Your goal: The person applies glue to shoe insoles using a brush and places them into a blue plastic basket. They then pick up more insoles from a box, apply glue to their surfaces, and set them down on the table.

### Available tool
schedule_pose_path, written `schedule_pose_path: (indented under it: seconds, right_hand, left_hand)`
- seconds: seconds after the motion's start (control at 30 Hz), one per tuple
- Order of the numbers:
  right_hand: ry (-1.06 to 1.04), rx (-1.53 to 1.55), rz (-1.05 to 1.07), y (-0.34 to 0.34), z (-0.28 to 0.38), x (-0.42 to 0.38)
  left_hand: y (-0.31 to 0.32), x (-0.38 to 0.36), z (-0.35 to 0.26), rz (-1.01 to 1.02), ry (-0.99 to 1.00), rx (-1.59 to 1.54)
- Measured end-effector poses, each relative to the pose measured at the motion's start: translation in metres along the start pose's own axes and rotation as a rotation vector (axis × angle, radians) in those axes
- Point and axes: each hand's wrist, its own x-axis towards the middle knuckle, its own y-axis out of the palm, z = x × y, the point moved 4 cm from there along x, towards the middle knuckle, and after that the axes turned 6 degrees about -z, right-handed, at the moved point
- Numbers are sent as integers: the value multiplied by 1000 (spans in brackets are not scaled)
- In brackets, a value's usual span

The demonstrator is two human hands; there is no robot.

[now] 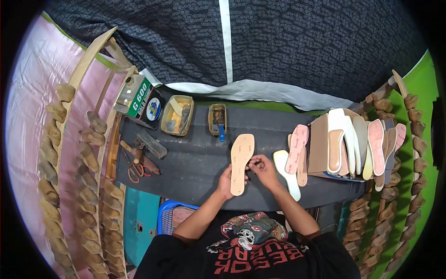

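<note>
While a tan insole (243, 160) is held over a dark worktable (195, 165), a person's left hand (226, 182) has its fingers clamped on the heel end; the right hand (261, 168) curls near the edge, its pinch impossible to tell. Pink insole (297, 145), cardboard box (318, 151) and G 600 can (139, 100) stretch beyond.

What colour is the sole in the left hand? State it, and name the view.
The sole is light tan, best seen in the head view.
</note>
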Motion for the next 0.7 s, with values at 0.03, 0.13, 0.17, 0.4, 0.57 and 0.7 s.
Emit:
schedule_pose_path:
  seconds: [0.03, 0.13, 0.17, 0.4, 0.57, 0.7]
  right_hand:
    - [-13, -45, 19, 5, 0, 4]
    - [-108, -120, 13, 21, 11, 20]
    - [-170, -103, -24, 28, 16, 24]
    - [-338, -104, 57, 72, 89, 49]
    - [-342, -176, 124, 95, 100, 64]
    - [-423, -278, 83, 105, 98, 74]
  left_hand:
    - [-8, -5, -3, -14, 7, -28]
    - [-27, -24, -13, -48, 48, -65]
    - [-37, -28, -13, -65, 40, -94]
    - [-70, -73, -18, -140, 46, -77]
    - [-67, -86, -22, -105, 60, -138]
    - [-70, -86, -25, -103, 69, -145]
